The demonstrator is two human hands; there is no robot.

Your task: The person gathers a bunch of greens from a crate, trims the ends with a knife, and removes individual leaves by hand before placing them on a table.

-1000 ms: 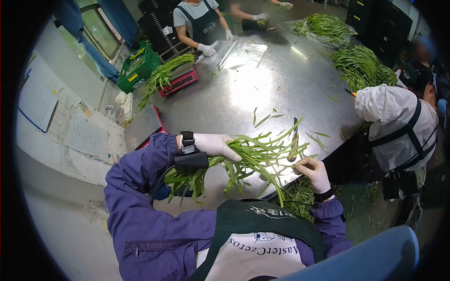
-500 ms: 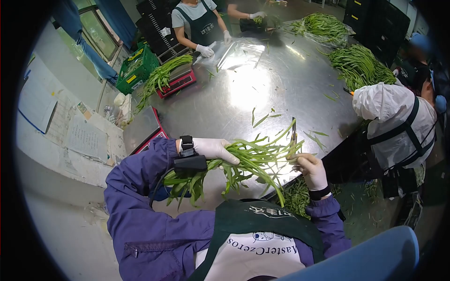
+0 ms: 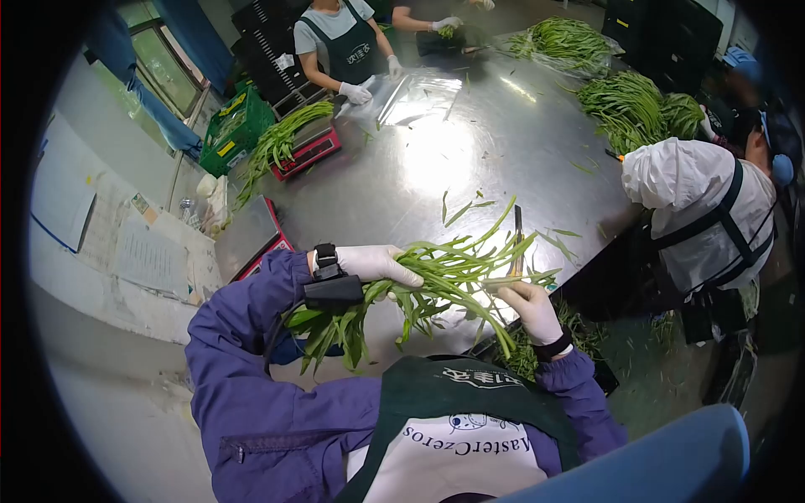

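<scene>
My left hand [image 3: 379,265], in a white glove, is closed around a bunch of long green leafy stems [image 3: 453,272], which looks like water spinach. Leaves hang down below the wrist, and the stems fan out to the right. At the right end of the bunch, my gloved right hand [image 3: 530,308] pinches a green stem [image 3: 521,281] between thumb and fingers. Just beyond that hand, a narrow dark-bladed tool [image 3: 518,225], perhaps a knife, lies on the metal table [image 3: 360,201]; its near end is partly covered by the greens.
Two red scales [image 3: 309,152] [image 3: 267,243] stand on the left, the farther one bearing greens. Piles of greens [image 3: 625,109] lie at the far right. Co-workers stand across the table and at right [image 3: 696,210]. A green crate [image 3: 235,126] is by the wall.
My right hand has moved left, closer to the bunch, with a leafy stem in its fingers. The left hand keeps its hold. The whole view has shifted slightly.
</scene>
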